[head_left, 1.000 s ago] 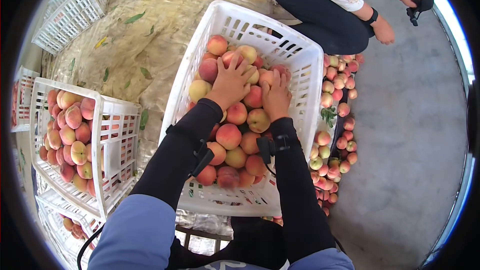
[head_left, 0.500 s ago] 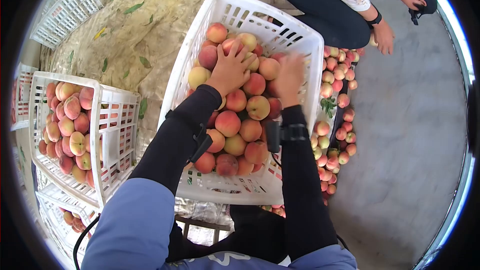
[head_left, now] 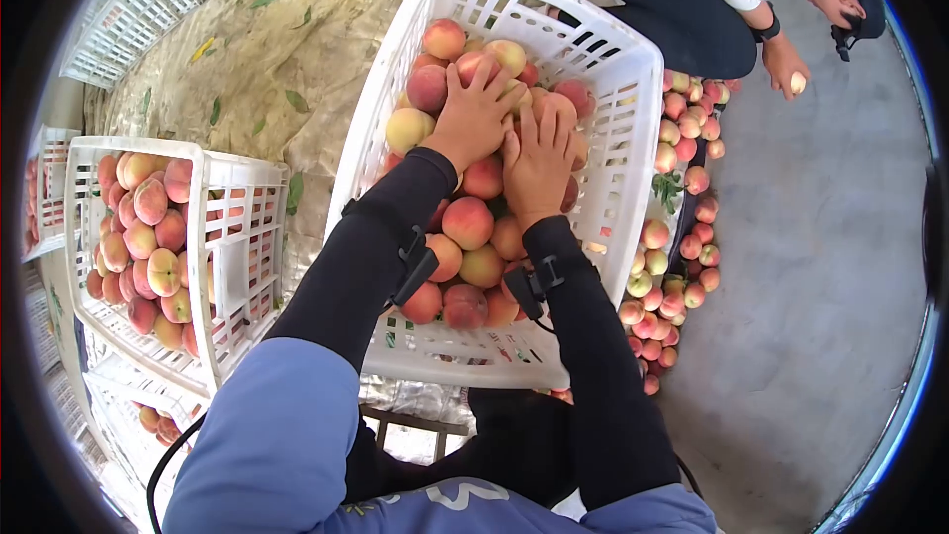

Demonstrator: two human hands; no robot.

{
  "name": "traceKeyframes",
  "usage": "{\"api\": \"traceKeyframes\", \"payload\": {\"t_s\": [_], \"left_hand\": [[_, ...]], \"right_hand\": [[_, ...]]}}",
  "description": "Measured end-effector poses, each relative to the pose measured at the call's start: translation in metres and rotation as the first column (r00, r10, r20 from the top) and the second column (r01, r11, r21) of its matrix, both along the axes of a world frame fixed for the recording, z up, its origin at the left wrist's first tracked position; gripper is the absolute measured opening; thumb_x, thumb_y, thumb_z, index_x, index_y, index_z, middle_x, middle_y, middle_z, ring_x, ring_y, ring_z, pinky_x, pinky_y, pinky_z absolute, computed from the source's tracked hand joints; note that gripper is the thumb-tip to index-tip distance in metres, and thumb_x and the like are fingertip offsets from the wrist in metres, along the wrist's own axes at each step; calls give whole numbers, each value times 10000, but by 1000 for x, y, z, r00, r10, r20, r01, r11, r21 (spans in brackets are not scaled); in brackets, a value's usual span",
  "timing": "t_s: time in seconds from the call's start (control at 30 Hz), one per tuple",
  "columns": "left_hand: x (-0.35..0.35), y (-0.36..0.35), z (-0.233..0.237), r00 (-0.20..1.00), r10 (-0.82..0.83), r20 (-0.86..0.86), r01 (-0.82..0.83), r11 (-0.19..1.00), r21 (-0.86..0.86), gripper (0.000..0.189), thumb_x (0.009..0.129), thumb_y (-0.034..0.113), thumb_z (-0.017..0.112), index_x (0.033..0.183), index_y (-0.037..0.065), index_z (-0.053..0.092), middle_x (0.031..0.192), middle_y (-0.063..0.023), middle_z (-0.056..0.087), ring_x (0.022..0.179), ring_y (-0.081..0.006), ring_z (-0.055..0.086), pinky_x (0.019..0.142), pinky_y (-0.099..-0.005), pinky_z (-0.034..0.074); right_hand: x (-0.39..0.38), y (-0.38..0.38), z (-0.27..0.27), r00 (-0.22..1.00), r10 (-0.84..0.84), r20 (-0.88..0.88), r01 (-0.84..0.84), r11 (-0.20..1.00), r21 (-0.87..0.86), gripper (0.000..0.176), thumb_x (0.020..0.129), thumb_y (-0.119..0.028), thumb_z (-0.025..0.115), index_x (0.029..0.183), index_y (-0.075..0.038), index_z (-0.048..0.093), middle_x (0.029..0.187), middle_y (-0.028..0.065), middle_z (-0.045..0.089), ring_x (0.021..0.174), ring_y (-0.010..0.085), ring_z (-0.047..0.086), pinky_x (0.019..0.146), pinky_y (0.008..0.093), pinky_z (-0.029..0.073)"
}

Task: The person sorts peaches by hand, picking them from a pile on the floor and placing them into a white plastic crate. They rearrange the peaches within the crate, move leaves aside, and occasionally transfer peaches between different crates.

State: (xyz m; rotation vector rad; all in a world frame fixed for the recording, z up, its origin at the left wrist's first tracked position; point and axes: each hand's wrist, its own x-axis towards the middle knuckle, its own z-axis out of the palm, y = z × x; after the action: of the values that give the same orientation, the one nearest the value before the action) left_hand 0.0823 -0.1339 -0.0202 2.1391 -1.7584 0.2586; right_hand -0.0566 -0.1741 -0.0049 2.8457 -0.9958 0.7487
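Now your right hand (head_left: 539, 163), shifted inward from wall of crate (head_left: 465, 367), joins left hand (head_left: 475, 119); both spread over neighbouring peaches (head_left: 482, 181).

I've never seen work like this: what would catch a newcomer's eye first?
Probably the big white crate of peaches in the centre, left hand and right hand spread on top. To its left is another crate of peaches; to its right, loose peaches lie near another person, upper right.

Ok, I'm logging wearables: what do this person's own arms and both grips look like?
Black sleeves cover both forearms, blue sleeves the upper arms. A black device is strapped to each forearm. A dark cable curves beside the left sleeve. Left grip and right grip are gloveless.
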Motion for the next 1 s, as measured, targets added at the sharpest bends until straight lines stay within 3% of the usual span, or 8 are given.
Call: {"api": "traceKeyframes", "payload": {"t_s": [0.33, 0.4, 0.47, 0.53, 0.63, 0.77, 0.9, 1.0], "left_hand": [[-1, 4, 9, 999, -10, -49, 10, 1000, 4, 432, 903, 311, 576, 1320, 202, 576, 1468, -82, 447, 1426, -341, 269, 1033, -702, 291], [1, 3, 6, 998, -13, -59, 11, 999, -36, 439, 897, 304, 582, 1320, 190, 574, 1455, -82, 455, 1414, -340, 289, 1024, -698, 299], [-1, 4, 8, 999, -32, -24, 32, 999, 0, 458, 887, 298, 591, 1327, 173, 572, 1420, -84, 481, 1398, -335, 313, 1016, -693, 308], [0, 4, 7, 999, -42, 11, 42, 999, -27, 463, 870, 291, 601, 1314, 158, 584, 1384, -88, 505, 1380, -333, 335, 1012, -680, 323], [-3, 4, 7, 1000, -14, -15, 14, 999, -35, 436, 842, 286, 612, 1253, 141, 622, 1365, -79, 515, 1376, -323, 338, 989, -666, 347], [-3, 2, 10, 1000, -18, -24, 18, 1000, 19, 439, 811, 311, 624, 1214, 138, 635, 1373, -80, 497, 1395, -318, 303, 992, -667, 325], [-2, 5, 14, 998, -34, 53, 30, 998, 63, 486, 764, 364, 665, 1207, 167, 640, 1368, -64, 478, 1386, -347, 305, 965, -688, 330], [-2, 2, 1, 997, -24, 68, 24, 1000, 2, 476, 774, 360, 658, 1210, 169, 641, 1351, -61, 489, 1380, -333, 318, 968, -686, 332]], "right_hand": [[1, -7, -4, 1000, -17, 18, 15, 993, 121, 432, 965, -318, 521, 1326, -81, 546, 1455, 126, 458, 1389, 335, 355, 1105, 514, 293], [8, -21, 11, 995, -2, 99, -13, 989, 150, 408, 966, -296, 516, 1313, -84, 552, 1382, 147, 533, 1340, 333, 433, 1095, 508, 312], [17, -38, 33, 973, -123, 197, 16, 881, 473, 403, 966, -284, 513, 1319, -91, 548, 1265, 176, 615, 1249, 330, 534, 1081, 500, 335], [33, -61, 40, 975, -78, 208, 5, 944, 331, 428, 961, -299, 510, 1322, -70, 539, 1203, 210, 646, 1180, 352, 586, 1055, 480, 379], [64, -111, 0, 987, -117, 114, -7, 666, 746, 580, 931, -425, 525, 1326, -1, 519, 1273, 267, 597, 1203, 401, 564, 1013, 463, 436], [109, -123, 1, 948, -82, -308, 286, 644, 709, 818, 781, -615, 642, 1306, 7, 560, 1272, 244, 612, 1186, 388, 589, 1012, 456, 446], [121, -130, -14, 937, -77, -340, 316, 600, 735, 861, 740, -640, 664, 1282, 23, 575, 1248, 248, 626, 1175, 377, 603, 989, 447, 465], [112, -131, -38, 972, -234, -29, 160, 562, 811, 773, 751, -519, 729, 1260, 36, 554, 1176, 252, 645, 1071, 342, 653, 916, 403, 511]]}}
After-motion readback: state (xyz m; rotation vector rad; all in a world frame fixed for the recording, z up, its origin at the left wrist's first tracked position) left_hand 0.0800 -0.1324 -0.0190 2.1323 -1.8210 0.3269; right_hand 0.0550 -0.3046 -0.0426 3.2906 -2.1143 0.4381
